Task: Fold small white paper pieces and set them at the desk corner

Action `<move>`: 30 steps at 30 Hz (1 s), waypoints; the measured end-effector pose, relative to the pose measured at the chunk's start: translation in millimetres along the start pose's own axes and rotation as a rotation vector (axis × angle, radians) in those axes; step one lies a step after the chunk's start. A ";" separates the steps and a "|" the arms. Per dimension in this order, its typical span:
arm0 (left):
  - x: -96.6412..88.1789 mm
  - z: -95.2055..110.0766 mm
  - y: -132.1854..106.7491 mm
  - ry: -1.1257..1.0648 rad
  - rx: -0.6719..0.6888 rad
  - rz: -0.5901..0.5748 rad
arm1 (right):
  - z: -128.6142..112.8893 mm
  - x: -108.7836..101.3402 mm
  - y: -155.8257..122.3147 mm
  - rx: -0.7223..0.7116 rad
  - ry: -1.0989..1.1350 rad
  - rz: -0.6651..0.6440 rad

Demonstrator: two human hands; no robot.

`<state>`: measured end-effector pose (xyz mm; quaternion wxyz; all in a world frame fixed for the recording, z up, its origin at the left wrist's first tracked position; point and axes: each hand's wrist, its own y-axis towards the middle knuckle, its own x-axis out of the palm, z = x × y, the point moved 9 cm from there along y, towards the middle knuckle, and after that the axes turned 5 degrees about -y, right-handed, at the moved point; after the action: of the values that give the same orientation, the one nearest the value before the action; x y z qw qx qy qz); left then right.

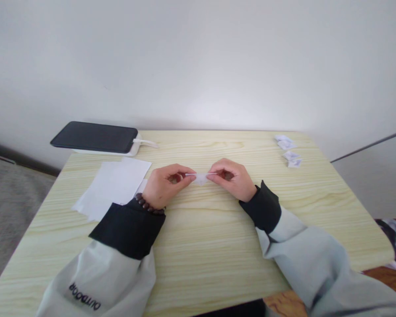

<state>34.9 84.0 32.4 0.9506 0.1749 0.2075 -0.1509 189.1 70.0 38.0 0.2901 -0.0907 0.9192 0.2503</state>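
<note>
My left hand (166, 185) and my right hand (232, 178) meet over the middle of the pale wooden table (211, 251). Both pinch the ends of a small folded piece of white paper (201, 178) held between them just above the tabletop. The fingers of each hand are curled closed on the paper. A dark beaded bracelet (148, 205) circles my left wrist.
A stack of white paper sheets (114, 187) lies left of my hands. A dark phone (94, 137) rests on a white charger with a cable at the table's far left. Several small folded paper pieces (288, 151) sit at the far right. A white wall stands behind.
</note>
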 end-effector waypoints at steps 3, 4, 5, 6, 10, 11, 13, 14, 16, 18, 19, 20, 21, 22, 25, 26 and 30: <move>-5.3 17.7 -1.6 0.055 0.171 0.060 | -10.8 -6.1 0.5 -0.107 -0.044 0.064; -6.7 22.6 -2.9 0.089 0.223 0.082 | -13.1 -7.5 0.3 -0.130 -0.069 0.080; -7.7 26.2 -4.4 0.128 0.267 0.101 | -14.9 -8.5 0.0 -0.151 -0.092 0.092; -7.7 28.7 -5.8 0.168 0.303 0.112 | -16.4 -8.9 -0.4 -0.170 -0.113 0.097; -0.2 30.3 -10.1 0.302 0.406 0.069 | -17.5 -3.7 -1.4 -0.221 -0.167 0.051; 2.7 29.4 -10.7 0.332 0.421 0.044 | -16.4 -1.6 -1.3 -0.221 -0.179 0.032; 7.4 26.7 -11.0 0.392 0.429 0.003 | -13.4 2.7 -1.0 -0.213 -0.213 -0.006; 9.0 25.2 -10.7 0.419 0.424 -0.012 | -11.9 4.8 -0.8 -0.206 -0.239 -0.023; 10.8 22.5 -9.8 0.463 0.403 -0.030 | -9.6 8.1 -0.7 -0.199 -0.301 -0.048; 11.6 20.3 -8.7 0.487 0.381 -0.041 | -8.1 9.3 -0.7 -0.191 -0.349 -0.053; 12.1 19.2 -8.2 0.490 0.372 -0.049 | -7.4 9.3 -0.6 -0.184 -0.358 -0.052; 12.5 17.8 -7.7 0.488 0.362 -0.057 | -6.4 9.1 -0.4 -0.170 -0.357 -0.050; 12.8 16.2 -7.1 0.483 0.352 -0.063 | -5.0 9.0 -0.1 -0.151 -0.350 -0.053; 13.0 14.3 -6.5 0.477 0.339 -0.069 | -3.4 9.1 0.2 -0.129 -0.339 -0.059; 13.0 7.7 -4.9 0.462 0.293 -0.077 | -0.2 10.1 1.1 -0.082 -0.322 -0.086; 13.0 6.1 -4.6 0.460 0.280 -0.078 | 0.2 10.7 1.3 -0.077 -0.325 -0.096; 13.9 5.1 -4.6 0.456 0.258 -0.091 | 1.0 13.0 1.3 -0.077 -0.345 -0.129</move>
<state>47.1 74.9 29.4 0.8413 0.3146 0.4032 -0.1752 178.6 71.3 30.4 0.4552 -0.1165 0.8378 0.2781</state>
